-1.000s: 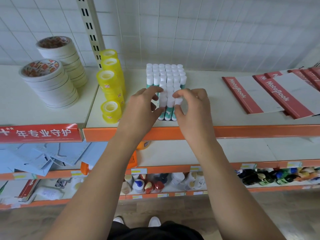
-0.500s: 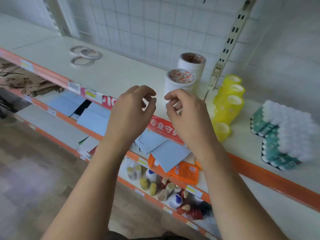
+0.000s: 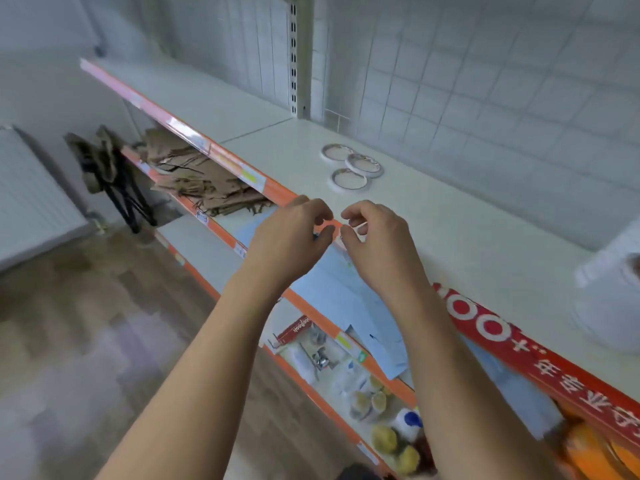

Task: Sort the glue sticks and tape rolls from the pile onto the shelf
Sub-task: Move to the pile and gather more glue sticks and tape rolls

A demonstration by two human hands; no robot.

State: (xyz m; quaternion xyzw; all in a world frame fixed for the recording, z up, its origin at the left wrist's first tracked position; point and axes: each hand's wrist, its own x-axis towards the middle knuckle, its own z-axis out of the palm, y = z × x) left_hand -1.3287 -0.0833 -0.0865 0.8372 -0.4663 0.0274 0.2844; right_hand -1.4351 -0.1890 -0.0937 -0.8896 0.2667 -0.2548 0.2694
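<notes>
Hovering side by side above the front edge of the top shelf [image 3: 450,220], the left hand [image 3: 291,233] and the right hand [image 3: 377,240] are raised at the same height with a narrow gap between them. Both have their fingers loosely curled toward the thumb, the tips not quite meeting, and nothing shows in either grasp. Neither hand touches the shelf.

Beyond them, toward the tiled back wall, three thin tape rolls [image 3: 367,174] lie flat on the white shelf surface in a tight cluster, their rims touching or slightly overlapping (the blur makes it hard to say which). They sit well apart from the hands. At the far right edge of the view a stack of white tape rolls [image 3: 613,296] stands on the same shelf, heavily blurred.

A red banner strip [image 3: 519,344] with white print runs along the shelf's front edge below the right forearm. On the level beneath lie light blue sheets [image 3: 346,292] and, further left, crumpled brown cardboard [image 3: 201,178]. Lower down, small bottles [image 3: 384,438] stand in a row. A white radiator [image 3: 31,199] is at the left, over a wooden floor.
</notes>
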